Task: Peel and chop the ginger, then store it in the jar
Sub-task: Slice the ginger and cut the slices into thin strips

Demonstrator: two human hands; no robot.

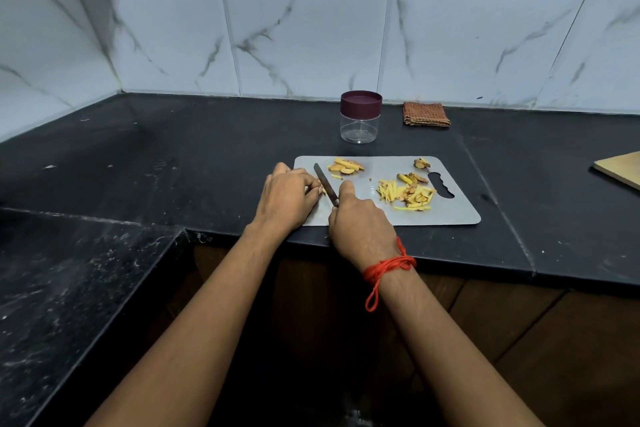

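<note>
A grey cutting board [450,212] lies on the black counter. My right hand [360,222] grips a knife [325,184], its blade pointing away and to the left. My left hand [289,198] curls over a small ginger piece at the board's left end, right beside the blade; the piece is mostly hidden. Ginger slices [346,166] lie at the board's far edge. A pile of yellow ginger strips [408,194] with peel scraps sits at the right. A clear jar [360,116] with a maroon lid on stands behind the board.
A folded brown checked cloth [426,114] lies by the tiled wall, right of the jar. A wooden board's corner [620,168] shows at the right edge. A lower black counter [69,288] runs along the left.
</note>
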